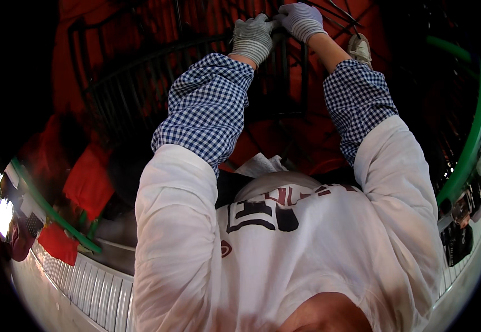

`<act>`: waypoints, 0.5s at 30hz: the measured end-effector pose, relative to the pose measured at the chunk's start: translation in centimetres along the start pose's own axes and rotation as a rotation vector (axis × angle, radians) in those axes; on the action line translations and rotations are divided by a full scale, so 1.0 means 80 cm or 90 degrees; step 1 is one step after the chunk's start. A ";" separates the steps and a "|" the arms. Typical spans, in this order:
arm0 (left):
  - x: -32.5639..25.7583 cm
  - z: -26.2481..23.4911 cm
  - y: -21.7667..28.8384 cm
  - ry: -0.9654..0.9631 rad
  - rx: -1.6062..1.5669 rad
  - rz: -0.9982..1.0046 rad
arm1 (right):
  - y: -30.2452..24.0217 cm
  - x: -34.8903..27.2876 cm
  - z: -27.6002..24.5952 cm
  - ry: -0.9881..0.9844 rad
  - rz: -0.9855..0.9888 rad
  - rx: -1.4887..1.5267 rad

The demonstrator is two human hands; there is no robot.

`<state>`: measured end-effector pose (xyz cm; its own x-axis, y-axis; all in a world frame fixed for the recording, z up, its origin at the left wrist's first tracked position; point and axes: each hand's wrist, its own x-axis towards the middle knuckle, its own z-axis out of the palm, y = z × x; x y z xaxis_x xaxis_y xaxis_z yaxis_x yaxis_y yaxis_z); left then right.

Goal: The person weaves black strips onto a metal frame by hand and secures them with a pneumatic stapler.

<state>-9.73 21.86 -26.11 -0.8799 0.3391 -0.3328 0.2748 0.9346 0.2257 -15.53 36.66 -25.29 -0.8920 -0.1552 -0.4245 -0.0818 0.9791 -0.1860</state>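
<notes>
Both my hands wear pale gloves with striped cuffs, and they meet at the top of the head view over a dark barred rack (135,77). My left hand (253,37) is closed, its fingers curled toward a small dark spot between the hands. Just to its right, my right hand (300,20) is also closed, fingertips bent down at the same spot. What they grip there is too dark to make out. Thin black bars run beneath and around both hands. Blue-and-white checked sleeve covers wrap my forearms.
Red fabric or surface (329,133) lies under the rack. A green curved tube (473,127) rises at the right, another green tube (52,213) at the left. Red cloths (89,180) hang at the left. A light shoe (360,48) shows beside my right forearm.
</notes>
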 end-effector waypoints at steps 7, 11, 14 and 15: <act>0.008 0.009 0.017 -0.002 -0.011 -0.032 | 0.028 0.000 0.037 0.149 -0.067 -0.041; 0.016 0.014 0.020 -0.067 -0.040 -0.059 | 0.041 0.009 0.050 0.063 0.039 0.126; 0.018 0.015 0.022 -0.081 -0.036 -0.064 | 0.061 0.003 0.048 0.167 0.087 0.580; 0.017 0.016 0.022 -0.074 -0.058 -0.065 | 0.068 0.002 0.052 0.343 -0.023 0.445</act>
<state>-9.94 24.11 -27.35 -0.8494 0.2587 -0.4601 0.1460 0.9528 0.2661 -14.24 41.42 -30.04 -0.9968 0.0713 0.0354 0.0189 0.6437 -0.7650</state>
